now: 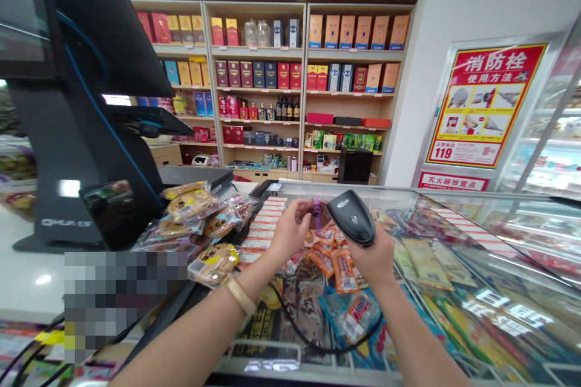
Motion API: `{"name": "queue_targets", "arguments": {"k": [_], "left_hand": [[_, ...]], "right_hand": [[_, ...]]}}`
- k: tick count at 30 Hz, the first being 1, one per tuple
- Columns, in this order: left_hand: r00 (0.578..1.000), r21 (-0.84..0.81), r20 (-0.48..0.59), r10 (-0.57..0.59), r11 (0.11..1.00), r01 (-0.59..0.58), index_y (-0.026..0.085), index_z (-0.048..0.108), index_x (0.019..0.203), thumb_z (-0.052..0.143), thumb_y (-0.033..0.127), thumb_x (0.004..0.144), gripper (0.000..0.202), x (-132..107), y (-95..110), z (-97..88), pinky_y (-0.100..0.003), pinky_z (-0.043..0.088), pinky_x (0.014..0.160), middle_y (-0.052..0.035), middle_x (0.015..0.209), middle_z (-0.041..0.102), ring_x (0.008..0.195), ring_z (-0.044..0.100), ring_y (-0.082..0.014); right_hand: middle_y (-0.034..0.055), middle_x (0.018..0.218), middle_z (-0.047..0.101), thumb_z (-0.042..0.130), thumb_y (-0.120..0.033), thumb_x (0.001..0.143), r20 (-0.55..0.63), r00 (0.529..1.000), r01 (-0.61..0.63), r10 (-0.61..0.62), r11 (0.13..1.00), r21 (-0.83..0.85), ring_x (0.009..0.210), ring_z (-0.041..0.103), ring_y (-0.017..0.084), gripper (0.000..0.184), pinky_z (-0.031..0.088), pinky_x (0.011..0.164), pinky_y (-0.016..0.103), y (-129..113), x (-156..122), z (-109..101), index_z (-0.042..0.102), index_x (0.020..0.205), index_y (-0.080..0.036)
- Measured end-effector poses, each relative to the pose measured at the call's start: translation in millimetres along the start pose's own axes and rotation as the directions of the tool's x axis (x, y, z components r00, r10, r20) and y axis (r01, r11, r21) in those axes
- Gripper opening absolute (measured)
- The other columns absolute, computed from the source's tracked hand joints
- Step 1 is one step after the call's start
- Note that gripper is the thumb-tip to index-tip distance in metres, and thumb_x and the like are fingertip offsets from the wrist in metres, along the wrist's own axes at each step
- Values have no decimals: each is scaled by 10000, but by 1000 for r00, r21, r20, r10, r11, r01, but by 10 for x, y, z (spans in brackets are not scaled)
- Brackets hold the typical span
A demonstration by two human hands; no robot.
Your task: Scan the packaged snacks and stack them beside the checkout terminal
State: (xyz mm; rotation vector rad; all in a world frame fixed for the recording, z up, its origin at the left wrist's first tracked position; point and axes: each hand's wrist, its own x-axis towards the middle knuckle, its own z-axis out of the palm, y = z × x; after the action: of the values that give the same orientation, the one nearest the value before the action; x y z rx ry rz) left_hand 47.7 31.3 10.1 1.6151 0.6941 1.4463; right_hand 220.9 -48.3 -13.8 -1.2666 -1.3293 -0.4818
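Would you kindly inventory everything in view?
checkout terminal: one, black, left side
snack packs: several, tan and yellow, beside terminal
scanner: one, black, centre
small packets: several, orange, below scanner
cord: one, black, lower centre
display case: one, clear glass, centre to right
shelving: one bank, pale wood, back wall
boxes: many, mixed colours, on shelving
poster: one, red and yellow, right wall
bracelet: one, gold-coloured, left wrist
left hand: one, bare, left of scanner
right hand: one, bare, gripping scanner

Black scanner (351, 217) near orange packets (344, 271)
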Motion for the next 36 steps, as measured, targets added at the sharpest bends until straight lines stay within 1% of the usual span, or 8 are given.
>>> {"name": "queue_targets", "arguments": {"k": [2, 4, 8, 13, 17, 21, 26, 36], "left_hand": [[971, -224, -177, -161, 967, 119, 266, 579, 1055, 640, 113, 729, 366, 7, 82, -117, -263, 489, 675, 7, 809, 644, 712, 615, -158], [910, -460, -221, -349, 861, 218, 279, 528, 1129, 592, 89, 754, 425, 7, 157, -244, -224, 468, 580, 38, 744, 615, 602, 583, -124], [831, -764, 6, -556, 534, 363, 198, 582, 968, 555, 231, 842, 134, -53, 232, -450, -189, 399, 455, 8, 657, 567, 503, 514, -106], [812, -848, 216, -542, 308, 431, 148, 606, 969, 450, 627, 854, 517, -178, 201, -574, -242, 424, 439, -127, 844, 649, 607, 579, -170], [743, -815, 300, -598, 244, 525, 111, 507, 1244, 408, 722, 804, 759, -216, 155, -653, -391, 552, 685, -197, 1065, 647, 943, 653, -295], [709, -761, 449, -543, 184, 622, 56, 293, 1427, 480, 751, 723, 1006, -210, 113, -719, -497, 499, 899, -222, 1163, 625, 1184, 561, -361], [686, -706, 550, -476, 174, 686, 28, 350, 1398, 539, 725, 707, 1000, -217, 93, -743, -502, 479, 934, -225, 1161, 635, 1156, 580, -375], [678, -699, 543, -495, 180, 692, 71, 476, 1293, 526, 706, 734, 847, -223, 84, -732, -513, 508, 872, -215, 1129, 655, 1110, 608, -379]], "right_hand": [[43, 672, 651, 597, -363, 764, -11, 1000, -8, 8, 1000, 3, 637, 624, 213, 146, 453, 573, 284, 4, -6, -3, 581, 731, -223], [38, 655, 644, 600, -363, 758, -14, 1000, 1, -1, 1000, 8, 617, 617, 210, 151, 445, 559, 284, 11, -13, 1, 572, 713, -221], [37, 682, 663, 599, -356, 749, 58, 997, 48, -51, 997, 53, 627, 623, 203, 143, 464, 571, 283, -1, -20, 11, 596, 751, -213], [40, 701, 675, 582, -337, 768, 194, 968, 134, -162, 980, 148, 638, 636, 196, 130, 491, 584, 280, -76, -9, 8, 620, 795, -216], [62, 787, 703, 600, -312, 772, 332, 908, 183, -256, 954, 236, 710, 664, 203, 123, 513, 639, 289, -124, -8, 13, 643, 836, -217], [73, 938, 730, 630, -303, 761, 487, 824, 182, -288, 950, 254, 858, 681, 227, 226, 519, 759, 327, -143, -20, 19, 665, 969, -222], [59, 927, 736, 640, -274, 721, 605, 756, 154, -250, 966, 207, 866, 682, 229, 204, 506, 764, 326, -162, -27, 6, 674, 917, -227], [62, 936, 742, 618, -241, 713, 617, 743, 122, -259, 959, 255, 850, 686, 221, 247, 511, 734, 300, -212, -31, -8, 684, 951, -223]]}}
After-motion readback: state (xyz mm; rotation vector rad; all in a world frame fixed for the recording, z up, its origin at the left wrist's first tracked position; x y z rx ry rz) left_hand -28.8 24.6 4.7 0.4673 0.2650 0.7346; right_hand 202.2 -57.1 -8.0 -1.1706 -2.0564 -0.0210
